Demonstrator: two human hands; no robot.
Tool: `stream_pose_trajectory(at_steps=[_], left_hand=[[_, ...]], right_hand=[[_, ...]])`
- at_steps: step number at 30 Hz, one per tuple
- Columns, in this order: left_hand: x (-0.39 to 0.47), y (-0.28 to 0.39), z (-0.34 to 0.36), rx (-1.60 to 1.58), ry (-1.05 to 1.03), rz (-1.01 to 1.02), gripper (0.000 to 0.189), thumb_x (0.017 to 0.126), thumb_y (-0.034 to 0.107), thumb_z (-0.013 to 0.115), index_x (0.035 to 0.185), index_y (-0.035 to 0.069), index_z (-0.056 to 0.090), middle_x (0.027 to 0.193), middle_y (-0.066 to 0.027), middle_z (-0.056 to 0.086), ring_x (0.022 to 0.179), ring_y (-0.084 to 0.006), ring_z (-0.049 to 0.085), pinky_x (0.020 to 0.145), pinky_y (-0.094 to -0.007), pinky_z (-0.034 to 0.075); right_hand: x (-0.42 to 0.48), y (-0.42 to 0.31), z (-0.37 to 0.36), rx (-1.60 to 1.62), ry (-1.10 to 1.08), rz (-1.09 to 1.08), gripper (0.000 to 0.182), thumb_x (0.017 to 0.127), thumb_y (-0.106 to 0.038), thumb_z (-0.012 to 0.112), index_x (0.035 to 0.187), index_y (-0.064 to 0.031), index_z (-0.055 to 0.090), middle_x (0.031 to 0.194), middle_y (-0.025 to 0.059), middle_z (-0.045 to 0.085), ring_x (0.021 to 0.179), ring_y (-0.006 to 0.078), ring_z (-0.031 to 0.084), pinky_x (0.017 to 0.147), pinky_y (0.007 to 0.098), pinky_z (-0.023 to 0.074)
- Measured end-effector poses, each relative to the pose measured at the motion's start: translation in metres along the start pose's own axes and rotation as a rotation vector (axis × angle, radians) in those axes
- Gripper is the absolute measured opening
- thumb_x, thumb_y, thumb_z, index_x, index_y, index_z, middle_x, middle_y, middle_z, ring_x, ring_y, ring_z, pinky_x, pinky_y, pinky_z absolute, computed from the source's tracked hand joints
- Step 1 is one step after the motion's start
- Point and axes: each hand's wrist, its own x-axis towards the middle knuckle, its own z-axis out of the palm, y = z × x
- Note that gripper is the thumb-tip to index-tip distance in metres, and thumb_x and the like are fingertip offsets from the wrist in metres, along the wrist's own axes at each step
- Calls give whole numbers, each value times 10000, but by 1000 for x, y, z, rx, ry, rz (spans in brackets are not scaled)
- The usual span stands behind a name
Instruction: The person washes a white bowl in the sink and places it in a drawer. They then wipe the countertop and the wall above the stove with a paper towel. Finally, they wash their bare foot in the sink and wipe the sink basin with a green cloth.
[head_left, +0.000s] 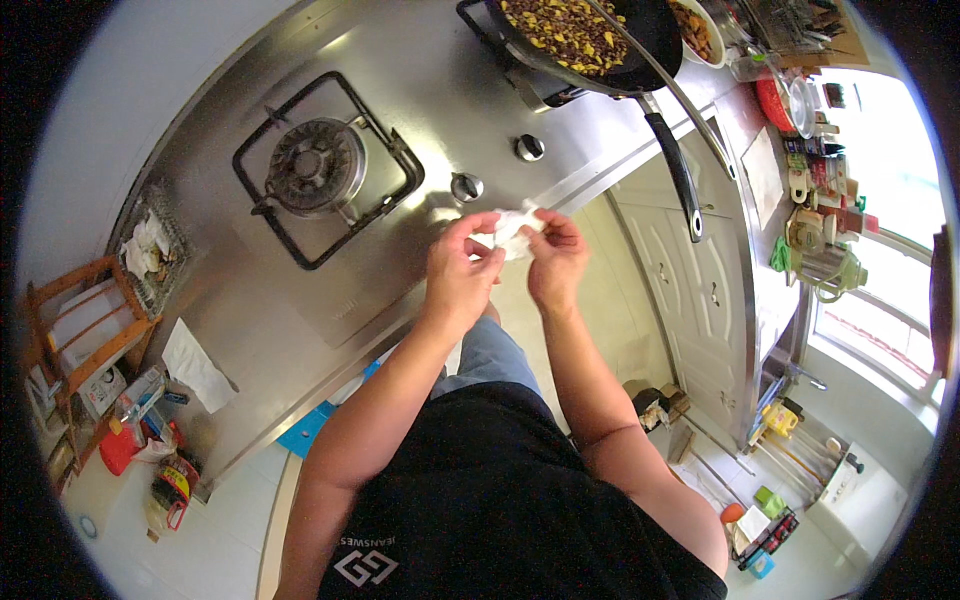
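Observation:
Between my two hands is a small crumpled piece of white tissue (513, 231). The fingertips of my left hand (466, 259) pinch its left side, and my right hand (556, 251) grips its right side. Both hands are raised in front of the front edge of a stainless steel cooktop (330, 300). Closest to my left hand is a round control knob (466, 187), with a second knob (529, 148) farther right. A gas burner (315, 166) with a black square pan support lies beyond my left hand, with no pot on it.
A black frying pan (645, 45) holds chopped brown and yellow food; its handle (679, 180) juts past the counter edge, beside a long metal utensil (675, 90). At left are a wire basket (176, 259), a wooden rack (97, 315) and a white paper sheet (196, 366). White cabinets (682, 262) stand right.

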Motion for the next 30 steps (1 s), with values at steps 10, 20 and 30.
stream_pose_trajectory(at_steps=[10,20,30], left_hand=[[-23,-41,8,251,-111,85,362,806,-10,616,1160,24,546,1070,-105,542,713,-148,566,656,-268,489],[-89,-58,-53,435,-13,-64,345,811,-3,619,1150,10,556,1053,-100,550,716,-140,572,623,-251,483],[-101,-60,-122,218,255,-253,129,911,97,577,1015,24,599,725,-32,622,589,-67,548,505,-217,440]], right_hand=[[138,14,-94,-727,326,-437,239,723,-3,733,946,-28,654,901,58,635,729,170,567,672,268,448],[128,-4,-84,-1263,35,-678,205,759,-107,674,956,-50,680,896,109,607,872,315,523,784,404,432],[100,-25,-25,-1102,-83,-589,102,752,-24,660,845,5,633,907,159,608,877,326,562,763,405,460]])
